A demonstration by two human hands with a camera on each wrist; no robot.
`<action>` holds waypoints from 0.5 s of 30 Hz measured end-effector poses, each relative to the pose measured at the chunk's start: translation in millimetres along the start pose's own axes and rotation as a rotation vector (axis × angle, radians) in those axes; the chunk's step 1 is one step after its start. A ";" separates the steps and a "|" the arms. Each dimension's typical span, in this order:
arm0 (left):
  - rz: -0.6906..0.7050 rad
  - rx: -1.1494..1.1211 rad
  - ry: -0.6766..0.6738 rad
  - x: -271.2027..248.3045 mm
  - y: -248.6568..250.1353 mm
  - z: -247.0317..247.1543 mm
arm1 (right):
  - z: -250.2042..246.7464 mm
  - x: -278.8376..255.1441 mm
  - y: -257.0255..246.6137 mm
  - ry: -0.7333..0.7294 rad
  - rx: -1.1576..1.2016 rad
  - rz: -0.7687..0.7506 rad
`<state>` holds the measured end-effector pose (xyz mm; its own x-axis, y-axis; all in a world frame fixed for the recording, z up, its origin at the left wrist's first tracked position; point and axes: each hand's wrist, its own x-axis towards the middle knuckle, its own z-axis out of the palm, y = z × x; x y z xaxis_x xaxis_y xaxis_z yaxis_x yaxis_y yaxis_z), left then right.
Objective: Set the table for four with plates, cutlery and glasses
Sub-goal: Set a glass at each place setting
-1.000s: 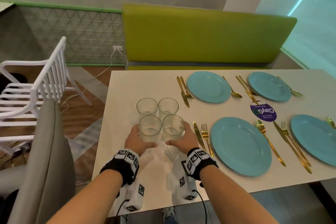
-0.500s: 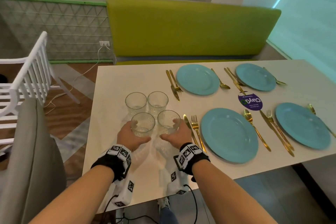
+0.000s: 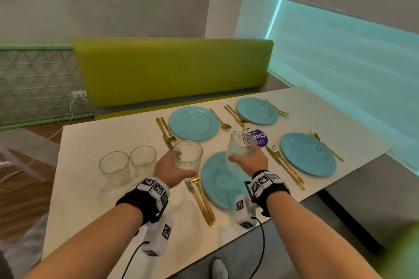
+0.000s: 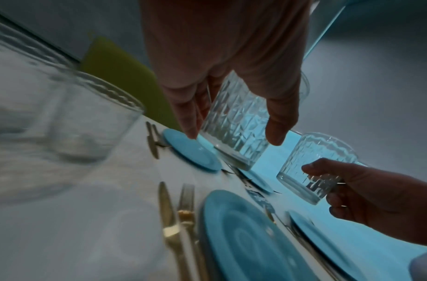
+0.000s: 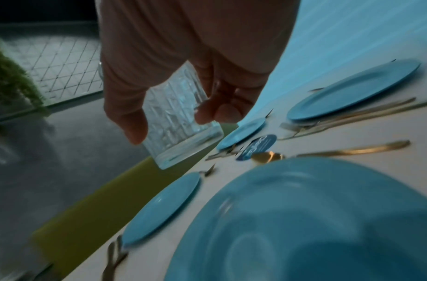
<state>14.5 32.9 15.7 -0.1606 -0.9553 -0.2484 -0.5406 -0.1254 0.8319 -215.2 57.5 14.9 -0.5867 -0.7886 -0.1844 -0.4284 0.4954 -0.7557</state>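
Right now both hands are loaded. Nearest, at the near edge of the tabletop [image 3: 95,222], sits a blue plate [image 3: 223,182] with a gold knife and fork [image 3: 200,201] just to its left. Above that cutlery the left hand [image 3: 173,171] is wrapped round the lower wall of a ribbed glass [image 3: 187,156], thumb one side, fingers [image 4: 187,116] the other, the glass off the surface. The right hand [image 3: 249,162] grips a second ribbed glass [image 3: 242,144] the same way, held above the far rim of the near plate, base clear of everything.

Toward the tabletop's left edge two more glasses [image 3: 128,166] stand upright side by side, touching or nearly so, untaken.

Further along the near edge to the right: another plate [image 3: 308,154] with its own knife and fork just left of it. A purple round sticker [image 3: 260,138] sits mid-table. Along the far edge, two more plates [image 3: 195,123], each flanked by cutlery.

Judgement: plates and cutlery look done for four; glasses are the step in hand, none placed yet.

Handling: glass is rigid, fragile, fairly light, empty. Ribbed wall gives grip, smooth rim less so. Hold mid-to-low on the wall as now, set down base-flat, keep clear of plate rims and cutlery to avoid a knock or chip.
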 end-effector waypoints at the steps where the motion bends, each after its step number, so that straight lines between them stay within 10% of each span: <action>1: 0.013 -0.001 -0.007 8.4 11.4 7.9 | -10.9 14.3 3.3 0.021 0.002 0.011; 15: 0.004 0.023 -0.104 160.3 159.1 160.3 | -132.2 255.4 79.3 0.147 -0.033 0.231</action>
<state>-229.7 -97.3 28.6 -0.2473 -0.9225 -0.2965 -0.5582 -0.1144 0.8218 -489.8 -56.5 -9.0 -0.7642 -0.5927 -0.2544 -0.2920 0.6696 -0.6829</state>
